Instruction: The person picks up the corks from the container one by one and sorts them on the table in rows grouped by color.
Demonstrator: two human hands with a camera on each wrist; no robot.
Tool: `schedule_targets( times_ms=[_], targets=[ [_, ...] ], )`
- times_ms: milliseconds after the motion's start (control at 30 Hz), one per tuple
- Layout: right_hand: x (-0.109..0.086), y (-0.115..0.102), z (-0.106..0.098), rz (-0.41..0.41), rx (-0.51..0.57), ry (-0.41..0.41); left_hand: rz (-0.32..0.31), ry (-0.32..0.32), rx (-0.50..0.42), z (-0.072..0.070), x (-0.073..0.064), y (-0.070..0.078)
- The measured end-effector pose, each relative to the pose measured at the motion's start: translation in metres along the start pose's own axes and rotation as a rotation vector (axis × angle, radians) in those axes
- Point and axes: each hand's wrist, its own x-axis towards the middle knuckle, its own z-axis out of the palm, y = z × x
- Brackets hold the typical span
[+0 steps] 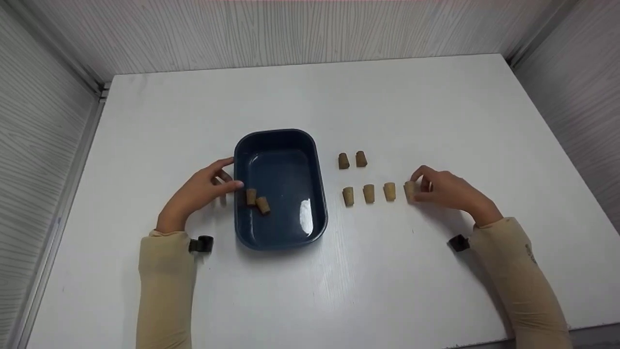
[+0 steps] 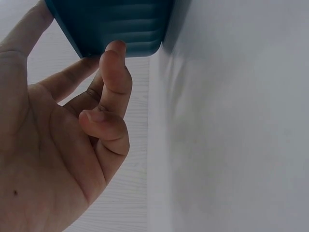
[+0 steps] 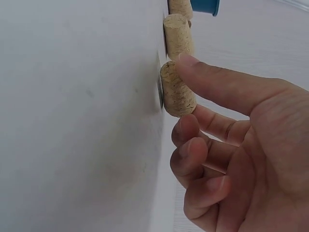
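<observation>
A deep blue rectangular dish (image 1: 278,242) stands left of the middle of the table. My left hand (image 1: 201,191) touches its left rim with thumb and forefinger, and the other fingers bend loosely beside the outer wall (image 2: 116,24). Two tapered cork stoppers (image 1: 251,197) lie inside the dish near that thumb. On the right, my right hand (image 1: 448,191) pinches a cork stopper (image 3: 178,92) between thumb and forefinger, close against the table. This cork stands at the right end of a row with three light cork stoppers (image 1: 369,194).
Behind the row, two darker cork stoppers (image 1: 343,161) stand close to the dish's right side. The white table (image 1: 387,281) is bordered by pale wood-grain panels (image 1: 310,34) at the back and sides. Each sleeve carries a small black wrist mount (image 1: 205,244).
</observation>
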Motion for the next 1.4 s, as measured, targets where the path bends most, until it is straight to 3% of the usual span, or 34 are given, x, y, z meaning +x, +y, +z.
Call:
schedule_targets(
  times_ms=[600,867,1067,1400],
  targets=[
    [-0.003,-0.001,-0.008,-0.018,0.029,-0.037,0.003,0.005,-0.011,0.0,-0.003,0.0],
    [-0.016,0.0,-0.027,-0.051,0.041,0.041,0.011,-0.003,-0.012,0.002,-0.003,0.0],
    [-0.022,-0.009,-0.036,-0.107,0.053,0.081,0.025,0.0,-0.023,0.003,0.0,-0.002],
    [-0.011,-0.033,-0.037,-0.252,0.053,0.141,0.038,0.009,-0.036,0.002,0.001,-0.005]
  ],
)
